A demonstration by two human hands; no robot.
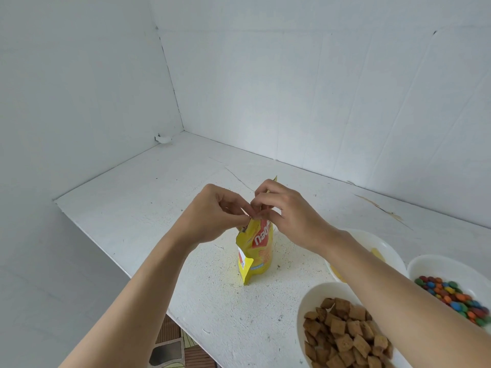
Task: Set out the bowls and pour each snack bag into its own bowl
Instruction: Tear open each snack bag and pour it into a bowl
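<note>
Head view: we look down on a white table [159,197] set into a corner of white walls [292,88]. A yellow snack bag [256,252] stands upright on it, just below the middle of the frame, its printing upside down to us. Both of our hands meet at the top of the bag.

The left hand [212,213] comes in from the lower left. Its fingers are curled, and thumb and forefinger pinch the bag's top edge at the left side. The right hand [291,216] comes in from the lower right, fingers also curled and pinching the same top edge just beside the left fingertips, so the two grips almost touch. A thin yellow corner of the bag pokes up above the right hand's knuckles. The body of the bag hangs straight below the fingers and its base rests on the table. We cannot tell whether the top is torn open yet.

Fine crumbs [220,264] speckle the table around the bag.

At the lower right of the frame stand three white bowls close together:
- the nearest bowl [318,289] holds brown square snacks [342,333];
- the right-hand bowl [435,259] holds coloured candies [451,296];
- the back bowl [382,244], partly hidden by the right forearm, holds pale yellow pieces [377,254].

A strip of patterned floor [172,349] shows at the bottom left.
</note>
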